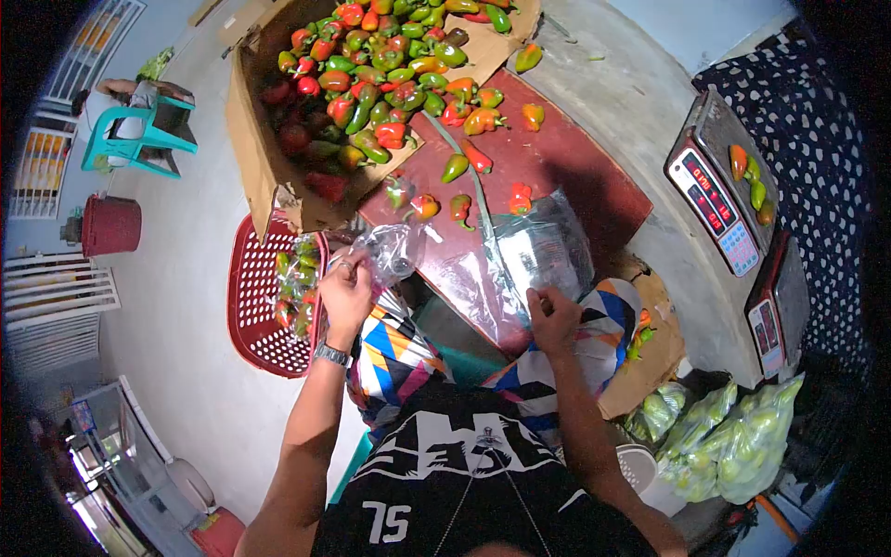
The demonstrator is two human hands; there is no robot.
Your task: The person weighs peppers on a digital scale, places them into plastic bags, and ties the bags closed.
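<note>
Hand, right (555, 320): curled at plastic film (548, 255); cannot tell if pinching
Hand, left (345, 290): nearer bag, pinching it
Crumpled clear bag (394, 246): right of left hand; long axis unclear
Desk (548, 153): loose bell peppers (477, 156) beyond bag

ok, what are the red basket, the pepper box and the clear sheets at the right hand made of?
Red basket: likely moulded plastic, smooth; regular holes, uniform colour.
Pepper box: looks like cardboard, matte; plain brown, ragged torn corner.
Clear sheets: probably thin plastic film, glossy; see-through, with creases and bright glints. Can't tell which polymer.
</note>
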